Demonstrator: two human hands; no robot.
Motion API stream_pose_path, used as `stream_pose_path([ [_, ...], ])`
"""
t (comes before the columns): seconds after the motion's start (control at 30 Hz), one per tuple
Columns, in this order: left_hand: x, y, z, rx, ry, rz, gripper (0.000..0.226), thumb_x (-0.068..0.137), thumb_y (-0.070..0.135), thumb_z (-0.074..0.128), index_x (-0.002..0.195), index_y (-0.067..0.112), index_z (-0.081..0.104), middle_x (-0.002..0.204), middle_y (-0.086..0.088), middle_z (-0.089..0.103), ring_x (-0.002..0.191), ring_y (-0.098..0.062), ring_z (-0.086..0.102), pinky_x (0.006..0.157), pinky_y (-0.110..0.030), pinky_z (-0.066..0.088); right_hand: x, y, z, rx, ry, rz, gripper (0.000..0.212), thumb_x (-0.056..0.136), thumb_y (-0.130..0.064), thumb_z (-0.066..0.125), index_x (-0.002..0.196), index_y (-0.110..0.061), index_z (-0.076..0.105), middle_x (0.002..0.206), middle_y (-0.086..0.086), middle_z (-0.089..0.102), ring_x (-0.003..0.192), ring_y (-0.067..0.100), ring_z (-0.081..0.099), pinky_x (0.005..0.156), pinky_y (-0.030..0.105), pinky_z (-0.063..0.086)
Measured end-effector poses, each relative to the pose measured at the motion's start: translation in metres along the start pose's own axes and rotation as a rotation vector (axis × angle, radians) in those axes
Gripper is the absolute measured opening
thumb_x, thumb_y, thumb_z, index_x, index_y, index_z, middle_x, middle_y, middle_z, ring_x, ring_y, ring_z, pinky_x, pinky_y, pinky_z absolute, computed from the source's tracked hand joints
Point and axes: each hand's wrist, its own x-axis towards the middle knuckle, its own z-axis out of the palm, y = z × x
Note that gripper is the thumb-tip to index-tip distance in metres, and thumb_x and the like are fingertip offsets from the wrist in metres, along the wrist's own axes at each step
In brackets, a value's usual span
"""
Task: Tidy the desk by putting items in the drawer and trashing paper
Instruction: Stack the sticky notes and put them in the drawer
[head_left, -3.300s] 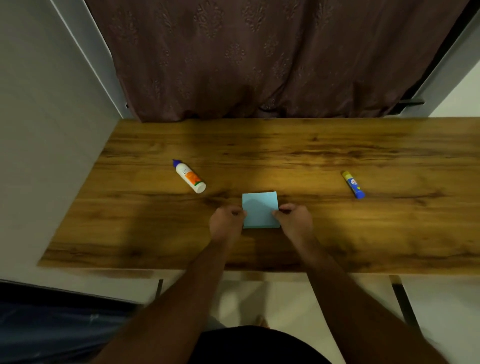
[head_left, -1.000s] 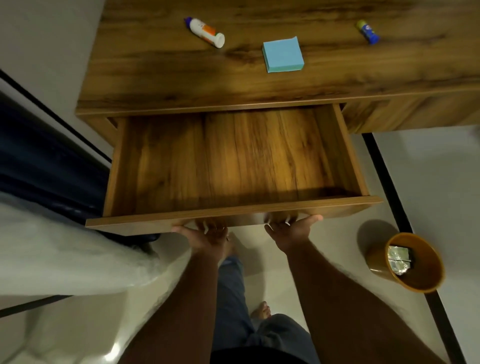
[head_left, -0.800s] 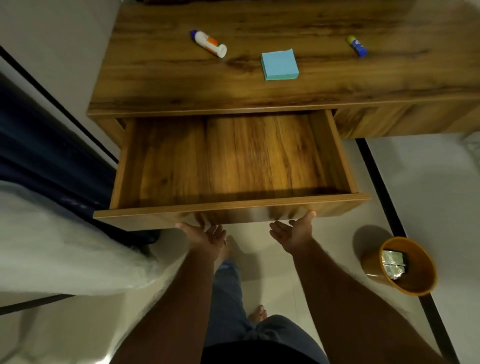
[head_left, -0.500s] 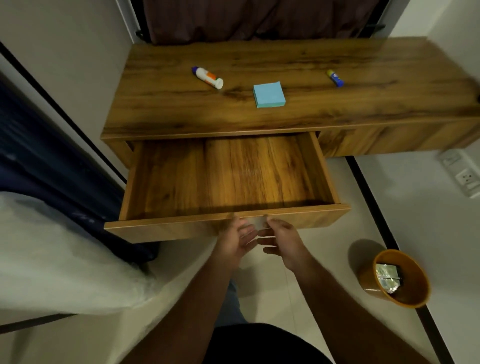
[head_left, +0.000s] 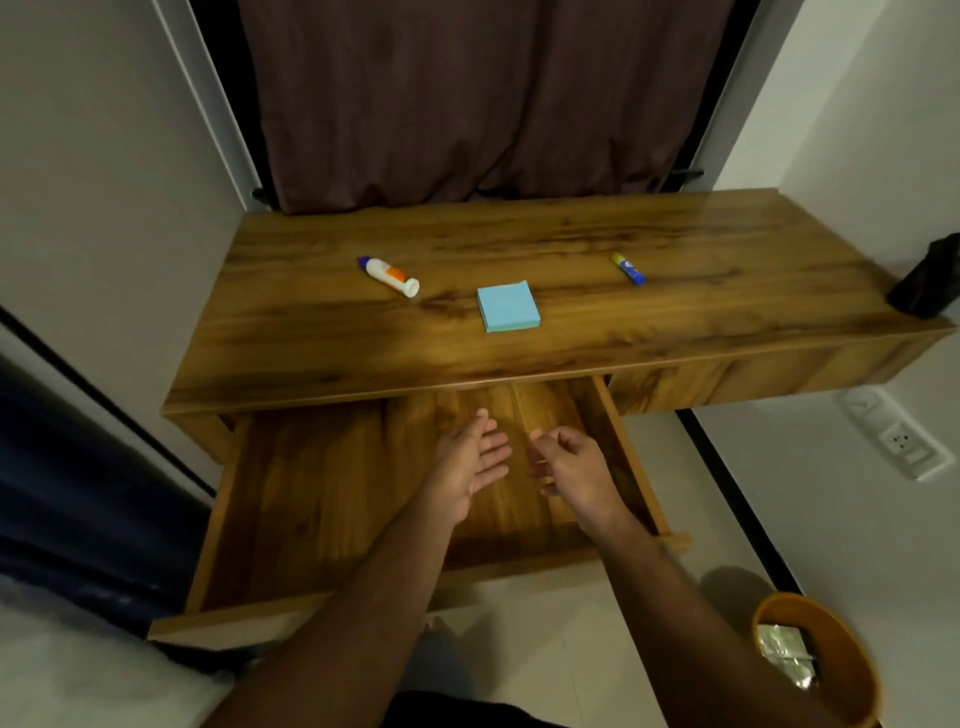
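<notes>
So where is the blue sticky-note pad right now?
The sticky-note pad lies mid-desk, between the glue bottle and glue stick.

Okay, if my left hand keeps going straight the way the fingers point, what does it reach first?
Probably the blue sticky-note pad: the left hand points up over the open drawer toward it, though height is unclear.

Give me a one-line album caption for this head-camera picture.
Both hands, left and right, empty above the open drawer; glue bottle, sticky notes wait on desk.
</notes>
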Motion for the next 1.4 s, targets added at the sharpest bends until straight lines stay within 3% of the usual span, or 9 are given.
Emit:
stream_pose_path([
  [0.17,0.067,0.045,-0.004,0.032,0.074,0.038,0.043,0.098,0.039,0.05,0.129,0.009,0.055,0.127,-0.013,0.062,0.107,-0.022,0.065,0.088,-0.037,0.055,0.062,-0.015,0.004,-0.087,0.035,0.003,0.025,0.094,-0.032,0.059,0.09,-0.007,0.063,0.083,0.007,0.065,0.078,0.023,0.063,0.065,0.035,0.051],
  [0.4,0.149,0.098,-0.007,0.058,0.169,0.014,0.045,0.095,0.033,0.057,0.135,0.014,0.05,0.127,-0.006,0.062,0.111,-0.02,0.063,0.089,-0.034,0.055,0.131,-0.027,-0.003,-0.225,0.157,0.009,0.017,0.093,-0.034,0.061,0.085,-0.02,0.066,0.083,0.0,0.069,0.083,0.021,0.066,0.076,0.04,0.052],
  [0.6,0.198,0.116,0.002,0.162,0.241,0.045,0.038,0.095,0.032,0.059,0.129,0.016,0.057,0.123,-0.002,0.062,0.106,-0.016,0.06,0.093,-0.039,0.054,0.193,-0.049,-0.001,-0.293,0.254,0.011,0.036,0.092,-0.033,0.062,0.121,-0.012,0.061,0.115,0.004,0.065,0.107,0.02,0.059,0.096,0.038,0.047],
  [0.73,0.21,0.129,0.013,0.267,0.244,0.089,0.053,0.094,0.034,0.059,0.141,0.013,0.047,0.139,-0.006,0.053,0.123,-0.023,0.053,0.103,-0.044,0.047,0.238,-0.073,0.002,-0.246,0.233,0.008,0.044,0.093,-0.03,0.062,0.132,-0.011,0.051,0.117,0.003,0.059,0.106,0.02,0.056,0.09,0.034,0.049],
  [0.97,0.218,0.141,0.037,0.429,0.284,0.093,0.056,0.095,0.031,0.058,0.143,0.008,0.041,0.144,-0.011,0.046,0.126,-0.029,0.049,0.103,-0.039,0.044,0.288,-0.096,0.011,-0.184,0.129,0.146,0.042,0.093,-0.024,0.062,0.132,-0.008,0.055,0.124,0.009,0.061,0.108,0.023,0.057,0.079,0.031,0.049],
  [1.07,0.216,0.135,0.045,0.382,0.319,0.054,0.051,0.093,0.029,0.061,0.137,0.008,0.047,0.134,-0.011,0.053,0.117,-0.029,0.054,0.099,-0.043,0.049,0.289,-0.094,0.004,-0.164,0.102,0.179,0.044,0.091,-0.02,0.065,0.133,-0.009,0.055,0.123,0.006,0.058,0.11,0.022,0.054,0.093,0.037,0.051],
  [1.17,0.207,0.121,0.049,0.362,0.339,0.043,0.027,0.092,0.023,0.061,0.118,0.017,0.058,0.108,-0.005,0.059,0.108,-0.024,0.055,0.097,-0.043,0.049,0.281,-0.084,-0.009,-0.133,0.086,0.214,0.039,0.088,-0.017,0.068,0.126,-0.011,0.061,0.122,0.005,0.061,0.103,0.021,0.054,0.097,0.045,0.051],
  [1.27,0.191,0.103,0.057,0.364,0.387,0.036,0.031,0.092,0.018,0.059,0.122,0.012,0.061,0.113,-0.007,0.061,0.104,-0.023,0.056,0.093,-0.04,0.051,0.267,-0.072,-0.024,-0.094,0.073,0.245,0.034,0.087,-0.013,0.069,0.121,-0.014,0.065,0.111,-0.001,0.058,0.1,0.018,0.052,0.095,0.043,0.052],
  [1.4,0.165,0.074,0.068,0.348,0.524,0.063,0.034,0.09,0.013,0.059,0.124,0.014,0.063,0.11,-0.005,0.062,0.099,-0.02,0.055,0.081,-0.035,0.054,0.24,-0.051,-0.041,-0.001,0.042,0.254,0.034,0.085,-0.004,0.069,0.118,-0.008,0.064,0.109,0.005,0.061,0.102,0.02,0.057,0.092,0.041,0.054],
])
